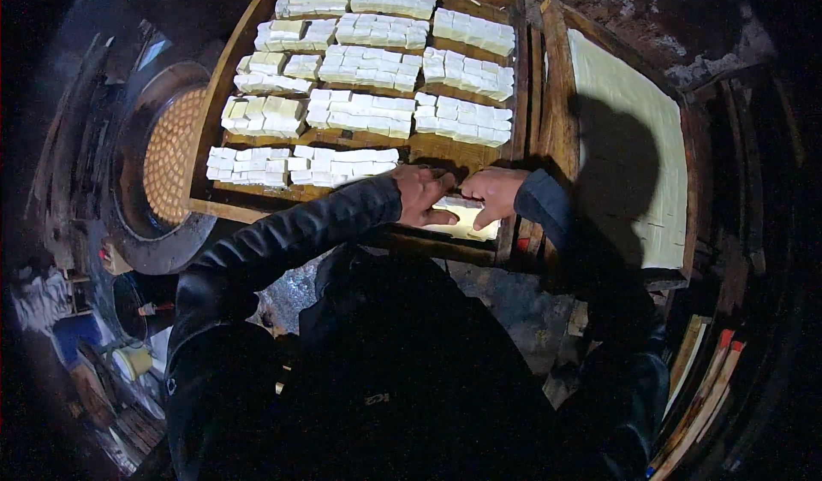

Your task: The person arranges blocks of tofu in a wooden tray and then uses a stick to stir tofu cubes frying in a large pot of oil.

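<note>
Rows of white tofu blocks (368,68) stand in a shallow wooden tray (244,53). At its near right corner both hands are on one more group of tofu blocks (469,216). My left hand (423,194) holds this group from the left, thumb along its near side and fingers bent over the far side. From the right, my right hand (497,192) grips the same group, thumb on the near side. Its other fingers are partly hidden behind the tofu. The group rests low in the tray, close to the near rim.
Right of the tray lies a wooden frame (555,79) with a large pale slab (659,164), partly in shadow. A round pan (174,151) with a woven-looking surface sits at the left. Long sticks (706,395) lean at the lower right, and a yellowish container (133,361) stands lower left.
</note>
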### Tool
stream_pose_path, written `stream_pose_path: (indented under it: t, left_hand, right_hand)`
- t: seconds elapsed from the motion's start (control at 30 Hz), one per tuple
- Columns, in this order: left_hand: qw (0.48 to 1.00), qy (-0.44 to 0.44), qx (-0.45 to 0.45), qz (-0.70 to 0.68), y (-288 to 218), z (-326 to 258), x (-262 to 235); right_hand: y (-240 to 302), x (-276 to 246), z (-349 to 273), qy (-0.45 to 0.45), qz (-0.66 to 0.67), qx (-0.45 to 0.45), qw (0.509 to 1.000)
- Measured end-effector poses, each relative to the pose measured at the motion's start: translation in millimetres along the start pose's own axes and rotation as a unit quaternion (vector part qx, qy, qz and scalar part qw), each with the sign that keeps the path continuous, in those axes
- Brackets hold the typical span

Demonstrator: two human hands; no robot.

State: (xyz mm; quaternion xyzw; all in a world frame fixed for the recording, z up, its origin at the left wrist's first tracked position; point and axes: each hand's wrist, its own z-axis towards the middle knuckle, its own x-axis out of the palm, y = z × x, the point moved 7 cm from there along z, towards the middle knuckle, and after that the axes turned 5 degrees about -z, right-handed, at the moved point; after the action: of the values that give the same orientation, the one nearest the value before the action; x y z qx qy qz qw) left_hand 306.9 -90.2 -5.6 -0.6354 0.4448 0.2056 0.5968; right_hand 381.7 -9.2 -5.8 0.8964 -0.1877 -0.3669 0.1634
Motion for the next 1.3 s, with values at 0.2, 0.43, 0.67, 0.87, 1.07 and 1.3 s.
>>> stream_pose_path:
  t: [0.2,0.43,0.67,0.87,1.07,1.3]
  left_hand:
    - [0.994,-0.057,0.088,-0.024,-5,0,-2]
    - [0.996,-0.050,0.079,0.010,-8,-2,-4]
    - [0.956,-0.154,0.192,0.162,-30,-19,-3]
    - [0.980,-0.117,0.098,0.128,-20,-7,-23]
    - [0.968,-0.128,0.073,0.202,-2,19,-23]
    - [0.972,-0.137,0.077,0.174,-20,-5,-47]
  right_hand:
    - [-1,3,0,-0.038,-0.007,-0.040,0.998]
    - [4,4,-13,-0.039,0.023,-0.039,0.998]
    - [36,21,-48,-0.320,-0.091,-0.031,0.943]
    - [19,-3,-43,-0.270,-0.005,0.019,0.963]
    - [-4,-11,-30,-0.350,-0.152,0.017,0.924]
    - [22,-25,-59,-0.347,-0.066,0.036,0.935]
